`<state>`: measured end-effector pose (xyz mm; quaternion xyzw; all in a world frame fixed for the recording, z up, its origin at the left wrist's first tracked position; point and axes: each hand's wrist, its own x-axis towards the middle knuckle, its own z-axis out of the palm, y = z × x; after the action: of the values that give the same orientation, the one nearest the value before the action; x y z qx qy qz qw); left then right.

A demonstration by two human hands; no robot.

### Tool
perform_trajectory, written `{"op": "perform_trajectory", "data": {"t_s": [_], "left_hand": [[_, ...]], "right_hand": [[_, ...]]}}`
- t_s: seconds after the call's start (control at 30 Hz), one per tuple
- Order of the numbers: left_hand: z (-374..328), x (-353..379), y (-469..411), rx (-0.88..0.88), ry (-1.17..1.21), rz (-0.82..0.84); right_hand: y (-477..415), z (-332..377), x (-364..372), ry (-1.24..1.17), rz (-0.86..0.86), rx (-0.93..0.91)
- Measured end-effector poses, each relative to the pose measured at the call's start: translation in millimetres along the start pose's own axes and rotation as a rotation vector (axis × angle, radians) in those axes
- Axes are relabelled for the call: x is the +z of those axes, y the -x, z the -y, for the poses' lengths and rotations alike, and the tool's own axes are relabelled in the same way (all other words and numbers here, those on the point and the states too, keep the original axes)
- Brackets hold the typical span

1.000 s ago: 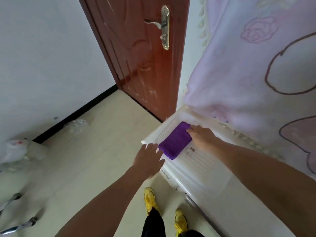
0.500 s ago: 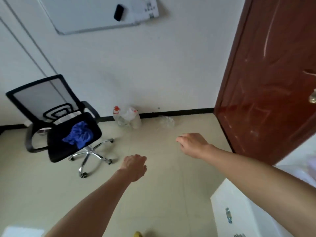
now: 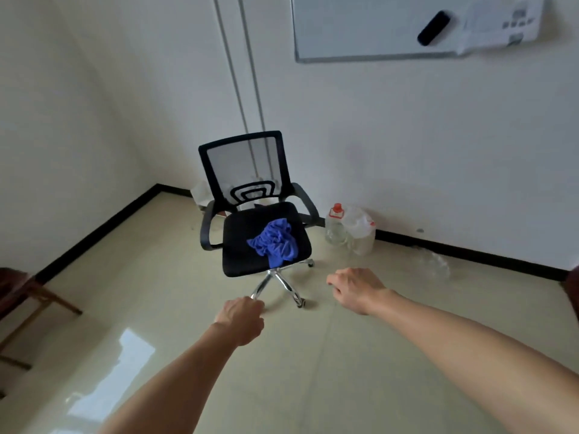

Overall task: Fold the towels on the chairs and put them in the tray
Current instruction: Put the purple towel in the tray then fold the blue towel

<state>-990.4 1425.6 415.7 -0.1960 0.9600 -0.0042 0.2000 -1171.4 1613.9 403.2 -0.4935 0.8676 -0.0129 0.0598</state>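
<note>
**View swings to the chair**

The chair point(image 3: 266, 236) has shifted from the left edge to centre. Nearest, the left hand point(image 3: 241, 319) is loosely curled, the right hand point(image 3: 357, 288) relaxed; both grasp nothing. Beyond, a crumpled blue towel point(image 3: 275, 242) lies on the seat.

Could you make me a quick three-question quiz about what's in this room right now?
1. True or false: the blue towel lies neatly folded on the office chair.
2. What is the right hand holding? A) towel B) nothing C) bottle
3. Fill in: the clear bottles stand on the floor against the ____.

Key: 1 false, it is crumpled; 2 B; 3 wall.
</note>
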Motion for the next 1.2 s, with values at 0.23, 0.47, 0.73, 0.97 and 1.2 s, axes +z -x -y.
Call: {"op": "perform_trajectory", "data": {"t_s": [0.23, 0.47, 0.73, 0.97, 1.2], "left_hand": [[75, 22, -67, -0.075, 0.125, 0.068], [128, 25, -184, -0.148, 0.236, 0.144], [180, 0, -332, -0.27, 0.451, 0.178], [231, 8, -403, -0.265, 0.495, 0.32], [288, 42, -490, -0.272, 0.568, 0.448]], "right_hand": [[-116, 22, 19, 0.007, 0.092, -0.053], [-258, -14, 57, -0.004, 0.165, -0.065], [-427, -59, 80, -0.037, 0.303, -0.039], [-513, -60, 103, -0.068, 0.381, -0.029], [-578, -56, 146, -0.152, 0.47, 0.127]]}}
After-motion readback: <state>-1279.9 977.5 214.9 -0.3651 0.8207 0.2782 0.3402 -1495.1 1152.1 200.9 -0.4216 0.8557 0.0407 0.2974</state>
